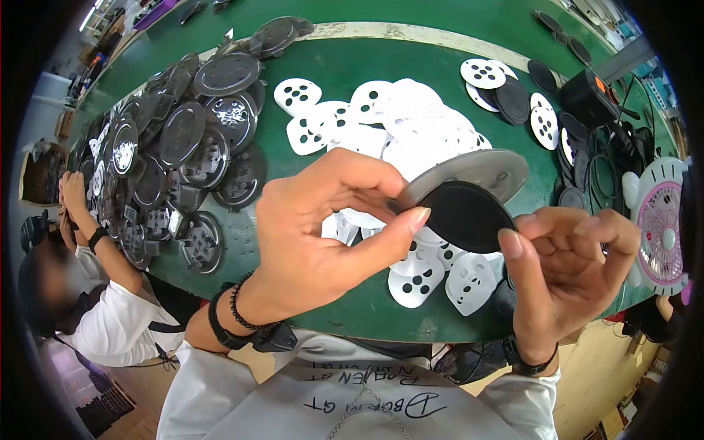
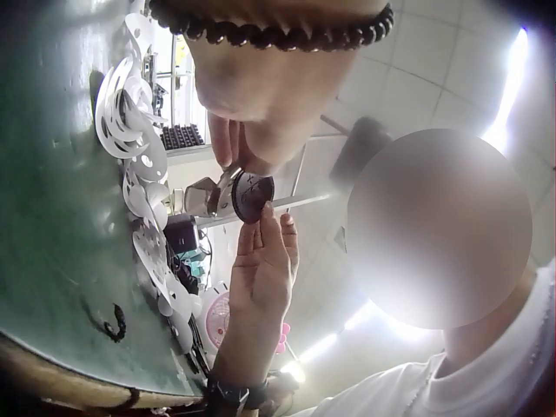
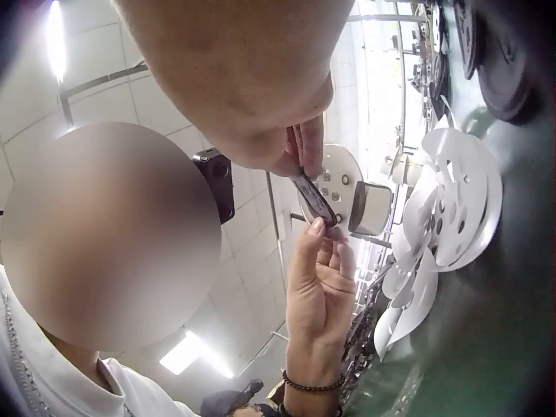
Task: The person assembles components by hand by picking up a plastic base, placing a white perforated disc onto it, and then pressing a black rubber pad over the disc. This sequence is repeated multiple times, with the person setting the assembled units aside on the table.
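My left hand [image 1: 323, 227] pinches a grey see-through oval plate [image 1: 499, 172] and a black oval pad [image 1: 469, 220] at their left edge, between thumb and fingers. Thumb and forefinger of my right hand [image 1: 568, 271] pinch the pad's right edge. The pad overlaps the plate's near side in the head view, both raised over the table. In the right wrist view the plate [image 3: 339, 165] shows small raised fittings and a boxy clear part, with the pad [image 3: 315, 200] seen nearly edge-on. The left wrist view shows the pad's face [image 2: 253, 196] between both hands.
White sheets with holes [image 1: 418, 117] lie heaped mid-table. Many grey oval plates [image 1: 183, 136] are piled at left, where another person [image 1: 110, 308] works. Black pads [image 1: 513, 100], a black box [image 1: 589, 99], cables and a pink-white fan [image 1: 660, 227] stand at right on the green table [image 1: 352, 312].
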The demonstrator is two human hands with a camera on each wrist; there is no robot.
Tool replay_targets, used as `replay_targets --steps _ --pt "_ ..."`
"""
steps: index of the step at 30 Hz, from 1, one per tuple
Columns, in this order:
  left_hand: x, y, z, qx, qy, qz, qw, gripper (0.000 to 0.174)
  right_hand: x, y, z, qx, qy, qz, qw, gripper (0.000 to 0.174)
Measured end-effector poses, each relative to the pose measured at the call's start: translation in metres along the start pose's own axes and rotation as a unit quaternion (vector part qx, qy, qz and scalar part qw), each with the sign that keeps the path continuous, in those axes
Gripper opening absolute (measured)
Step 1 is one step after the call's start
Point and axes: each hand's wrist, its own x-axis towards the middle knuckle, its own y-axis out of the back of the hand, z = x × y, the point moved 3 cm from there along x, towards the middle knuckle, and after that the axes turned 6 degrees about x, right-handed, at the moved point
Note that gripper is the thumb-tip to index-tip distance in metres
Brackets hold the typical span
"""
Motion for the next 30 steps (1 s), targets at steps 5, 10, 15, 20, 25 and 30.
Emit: replay_targets --steps 5,10,15,20,25,30 --pt "0.001 -0.001 -0.003 0.01 0.002 0.002 1.0 0.022 0.001 -0.001 -0.001 0.013 0.066 -0.086 0.994 0.057" --pt "0.0 0.0 0.0 0.005 0.004 0.002 1.0 0.021 0.0 0.0 0.0 0.035 -0.039 0.009 0.999 0.055" --pt "0.0 -0.001 0.003 0.026 0.012 -0.047 0.998 0.029 0.004 0.004 0.006 0.006 -0.02 0.012 1.0 0.053" --pt "0.0 -0.002 0.005 0.043 0.007 -0.052 0.998 0.029 0.006 0.006 0.008 -0.014 -0.007 -0.001 1.0 0.054" --pt "0.0 -0.003 0.0 0.013 0.001 -0.016 1.0 0.021 0.005 0.003 0.003 0.005 -0.015 0.01 1.0 0.054" --pt "0.001 -0.002 -0.001 0.019 0.015 -0.012 1.0 0.022 0.005 0.002 -0.002 -0.034 0.031 -0.041 0.998 0.056"
